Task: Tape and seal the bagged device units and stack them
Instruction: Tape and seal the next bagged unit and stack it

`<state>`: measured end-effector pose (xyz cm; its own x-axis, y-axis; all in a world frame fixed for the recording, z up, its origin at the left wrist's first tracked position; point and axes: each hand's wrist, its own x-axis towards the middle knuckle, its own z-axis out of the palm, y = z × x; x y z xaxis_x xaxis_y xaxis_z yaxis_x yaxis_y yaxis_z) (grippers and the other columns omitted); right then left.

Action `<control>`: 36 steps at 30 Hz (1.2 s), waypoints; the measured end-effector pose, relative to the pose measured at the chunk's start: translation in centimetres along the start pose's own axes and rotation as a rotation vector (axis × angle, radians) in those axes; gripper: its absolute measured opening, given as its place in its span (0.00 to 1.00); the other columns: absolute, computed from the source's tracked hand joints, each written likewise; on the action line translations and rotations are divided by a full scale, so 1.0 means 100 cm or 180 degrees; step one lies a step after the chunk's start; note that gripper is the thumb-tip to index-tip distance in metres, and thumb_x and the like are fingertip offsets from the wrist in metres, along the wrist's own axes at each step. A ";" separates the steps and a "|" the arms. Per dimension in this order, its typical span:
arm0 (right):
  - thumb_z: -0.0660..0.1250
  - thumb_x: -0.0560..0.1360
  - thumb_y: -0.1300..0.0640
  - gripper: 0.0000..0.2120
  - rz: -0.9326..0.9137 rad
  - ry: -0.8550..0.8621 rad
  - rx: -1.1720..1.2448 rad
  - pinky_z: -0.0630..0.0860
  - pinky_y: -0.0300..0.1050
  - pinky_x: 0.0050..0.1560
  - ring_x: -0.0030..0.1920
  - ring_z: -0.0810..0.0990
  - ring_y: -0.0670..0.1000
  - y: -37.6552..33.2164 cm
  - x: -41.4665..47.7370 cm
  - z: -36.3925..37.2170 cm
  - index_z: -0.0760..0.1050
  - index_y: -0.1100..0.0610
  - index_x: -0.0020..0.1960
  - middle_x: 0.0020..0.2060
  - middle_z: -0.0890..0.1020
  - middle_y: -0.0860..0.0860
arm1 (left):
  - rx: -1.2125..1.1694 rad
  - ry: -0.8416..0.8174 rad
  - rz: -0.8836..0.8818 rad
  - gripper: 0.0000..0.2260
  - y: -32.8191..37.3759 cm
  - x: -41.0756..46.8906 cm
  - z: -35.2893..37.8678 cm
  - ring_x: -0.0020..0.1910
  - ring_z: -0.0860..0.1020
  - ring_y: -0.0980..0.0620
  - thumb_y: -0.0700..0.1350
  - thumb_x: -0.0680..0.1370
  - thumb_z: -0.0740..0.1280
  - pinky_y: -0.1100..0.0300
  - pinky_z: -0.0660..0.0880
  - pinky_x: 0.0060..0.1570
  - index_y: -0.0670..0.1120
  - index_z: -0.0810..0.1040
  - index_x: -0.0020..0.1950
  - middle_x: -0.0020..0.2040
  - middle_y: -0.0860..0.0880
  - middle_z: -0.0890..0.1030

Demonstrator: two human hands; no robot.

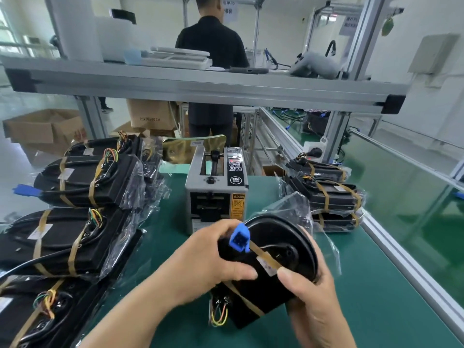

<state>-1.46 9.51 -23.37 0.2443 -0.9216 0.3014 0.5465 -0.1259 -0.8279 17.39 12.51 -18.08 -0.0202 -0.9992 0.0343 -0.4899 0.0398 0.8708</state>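
A black bagged device unit (273, 249) is held tilted above the green mat, its blue connector (239, 238) at the top left and coloured wires (219, 313) hanging at the bottom. My left hand (211, 262) grips its left side. My right hand (311, 297) holds the right side, thumb pressing a strip of amber tape (266, 256) that runs from the connector across the face. The grey tape dispenser (216, 187) stands just behind. Taped units are stacked at the left (82, 182) and at the right (326, 192).
An aluminium shelf rail (200, 84) crosses overhead. A person in black (213, 46) stands behind the bench with their back turned. Cardboard boxes (45, 126) sit on the floor at the back left. The bench's metal edge (406, 267) runs along the right.
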 end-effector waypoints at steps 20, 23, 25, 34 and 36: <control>0.65 0.79 0.67 0.15 -0.0031 0.0571 -0.1559 0.81 0.38 0.43 0.46 0.87 0.51 -0.006 0.012 -0.024 0.85 0.53 0.42 0.42 0.87 0.52 | 0.2727 0.0152 0.0974 0.33 -0.005 0.005 0.004 0.61 0.71 0.57 0.58 0.65 0.78 0.63 0.55 0.64 0.57 0.73 0.68 0.58 0.61 0.76; 0.63 0.80 0.65 0.13 0.0232 0.0670 -0.1238 0.82 0.40 0.44 0.47 0.87 0.54 -0.004 0.010 -0.022 0.84 0.57 0.42 0.42 0.87 0.56 | 0.2707 0.0183 0.1087 0.33 -0.005 0.005 0.006 0.62 0.72 0.55 0.56 0.64 0.80 0.65 0.51 0.63 0.56 0.74 0.68 0.60 0.59 0.78; 0.65 0.80 0.62 0.10 0.0313 0.0472 -0.1251 0.82 0.44 0.52 0.50 0.86 0.54 -0.007 0.008 -0.026 0.84 0.56 0.45 0.46 0.87 0.55 | 0.2708 0.0150 0.1119 0.34 -0.006 0.006 0.004 0.64 0.71 0.54 0.56 0.64 0.80 0.64 0.49 0.65 0.55 0.74 0.68 0.61 0.59 0.78; 0.76 0.71 0.60 0.07 -0.0554 -0.0254 -0.2873 0.74 0.30 0.45 0.44 0.82 0.45 -0.025 0.014 -0.021 0.81 0.50 0.39 0.41 0.84 0.44 | 0.2648 0.0000 0.1518 0.34 -0.007 0.017 0.008 0.66 0.72 0.54 0.51 0.63 0.81 0.57 0.48 0.70 0.53 0.76 0.68 0.63 0.58 0.78; 0.74 0.73 0.63 0.11 -0.0807 -0.0046 -0.3394 0.70 0.29 0.41 0.42 0.79 0.44 -0.023 0.016 -0.019 0.78 0.50 0.38 0.38 0.81 0.43 | 0.2617 0.0052 0.1628 0.33 -0.008 0.016 0.010 0.65 0.72 0.54 0.51 0.63 0.81 0.54 0.49 0.72 0.54 0.77 0.67 0.62 0.58 0.79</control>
<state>-3.85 7.64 -21.90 0.2358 -0.8206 0.5206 -0.3900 -0.5706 -0.7227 16.92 10.86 -19.24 -0.3912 -0.8606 0.3261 -0.8820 0.4517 0.1340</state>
